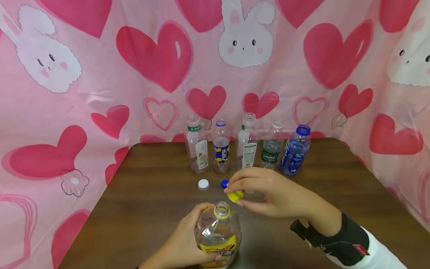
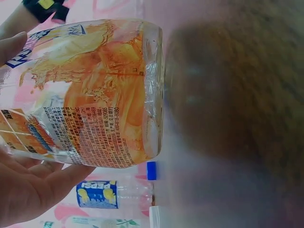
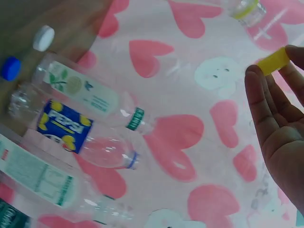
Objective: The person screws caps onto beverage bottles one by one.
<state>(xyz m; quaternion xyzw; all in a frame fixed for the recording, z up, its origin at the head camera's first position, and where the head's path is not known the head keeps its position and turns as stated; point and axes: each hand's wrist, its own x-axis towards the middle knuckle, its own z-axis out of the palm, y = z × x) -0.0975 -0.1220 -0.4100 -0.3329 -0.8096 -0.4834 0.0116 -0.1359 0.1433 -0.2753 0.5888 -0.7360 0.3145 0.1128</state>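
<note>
At the near edge of the table [image 1: 141, 194], the large bottle [image 1: 215, 233] was uncapped, its neck bare above a yellow ring. Along the far side stood the green-banded bottle [image 1: 198, 146] at the left, the pale-labelled bottle [image 1: 246, 145] mid-row, the blue bottle [image 1: 295, 153] at the right, and the smaller Pepsi bottle [image 1: 221, 149] and green-label bottle [image 1: 271, 147] between them; the three leftmost plainly lacked caps. The left hand [image 1: 186, 239] was clamped round the large bottle's left side. The right hand [image 1: 262, 190] pinched the yellow cap [image 1: 235, 196], just right of and beyond that neck, apart from it; closing it, if intended, was left undone. The white cap [image 1: 203, 184] and blue cap [image 1: 224, 183] lay loose.

Whether the large bottle's base touched the table could not be told. The blue bottle's top was hard to read. The right hand partly hid the blue cap and a pale rim, perhaps another cap.
</note>
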